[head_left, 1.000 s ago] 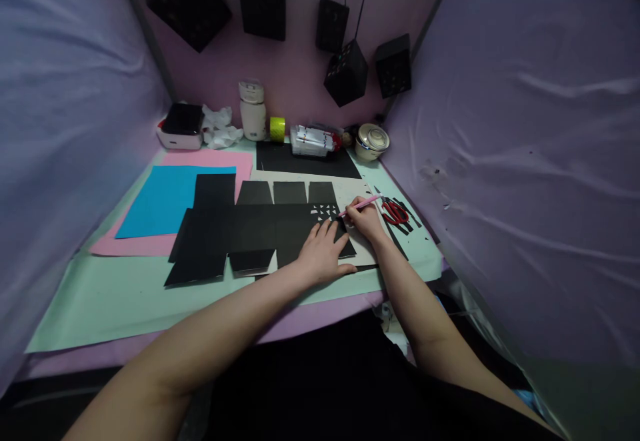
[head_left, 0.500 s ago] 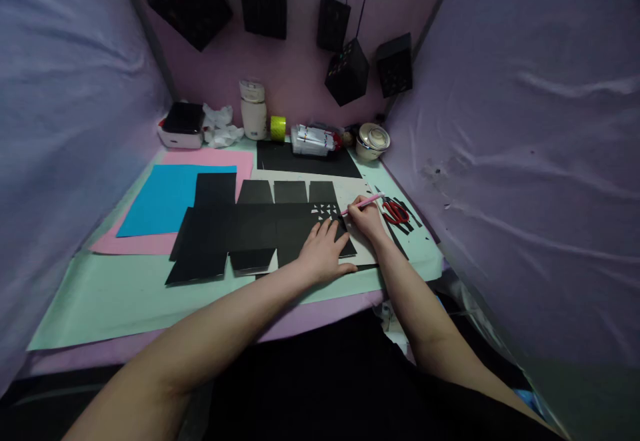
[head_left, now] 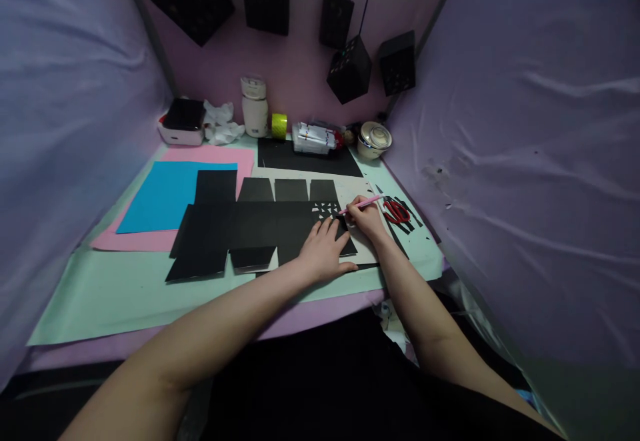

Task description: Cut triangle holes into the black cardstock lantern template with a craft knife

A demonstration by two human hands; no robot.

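A black card sheet with flaps (head_left: 250, 224) lies flat on the table, with several small triangular cut-outs (head_left: 325, 209) near its right end. My left hand (head_left: 324, 251) rests spread on the card just below these cut-outs, holding nothing. In my right hand (head_left: 365, 215) is a slim pink pen-like tool (head_left: 367, 201), its tip touching or very near the card beside the cut-outs. A white board (head_left: 356, 194) shows beneath the card on the right.
Red-handled scissors (head_left: 397, 211) and black scraps lie at the right. Blue paper (head_left: 157, 197) rests on pink paper (head_left: 103, 241) at the left. A white bottle (head_left: 255, 115), yellow tape (head_left: 279, 126) and a lidded bowl (head_left: 374, 141) stand behind. Black boxes (head_left: 350, 71) hang above.
The view has shifted very slightly. Both hands are in nearly the same place, the left still spread and the right still holding the pink tool.
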